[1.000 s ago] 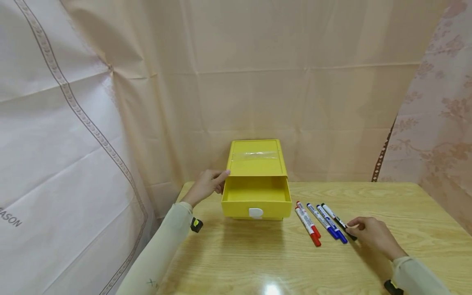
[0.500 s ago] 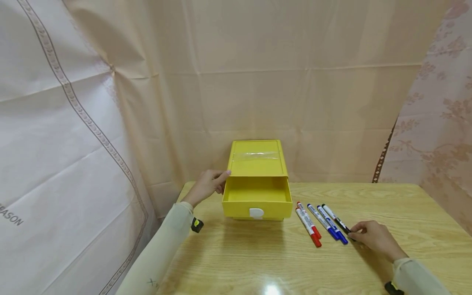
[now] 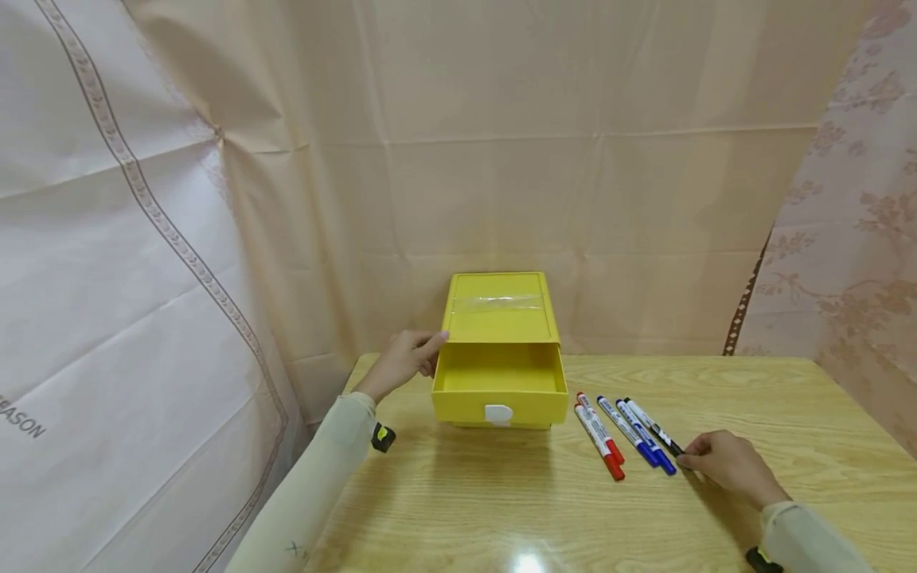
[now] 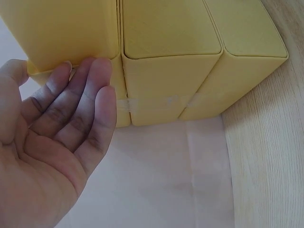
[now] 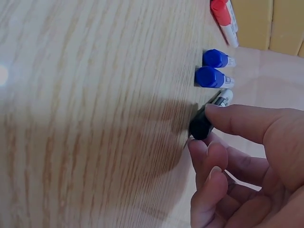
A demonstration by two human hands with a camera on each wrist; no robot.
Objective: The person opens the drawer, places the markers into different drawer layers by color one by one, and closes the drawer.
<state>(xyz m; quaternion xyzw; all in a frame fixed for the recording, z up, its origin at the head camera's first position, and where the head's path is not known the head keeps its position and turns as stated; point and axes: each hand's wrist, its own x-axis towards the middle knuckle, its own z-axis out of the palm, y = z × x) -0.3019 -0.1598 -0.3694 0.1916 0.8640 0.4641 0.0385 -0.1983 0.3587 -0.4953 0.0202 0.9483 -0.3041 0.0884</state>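
A yellow drawer box [image 3: 501,314] stands with its top drawer [image 3: 494,407] pulled out; a white tab handle is on that drawer's front. My left hand [image 3: 404,360] holds the box's front left corner, thumb at the top edge and bent fingers [image 4: 97,90] against the side. On the right, my right hand [image 3: 734,465] pinches the black cap end of a black-and-white marker [image 5: 204,121] between thumb and fingers. Beside it lie two blue markers [image 3: 634,434], the black one's far end close to them. Two red markers [image 3: 598,438] lie nearer the box.
The wooden table [image 3: 609,525] ends at a beige cloth [image 3: 609,199] hanging right behind the box. Lower drawers [image 4: 171,85] show under the top one in the left wrist view. A white cloth [image 3: 129,278] hangs close at the left.
My right hand has shifted slightly toward the front along the black marker, and its fingers now cover the cap's end. The left hand and the box have stayed in place.
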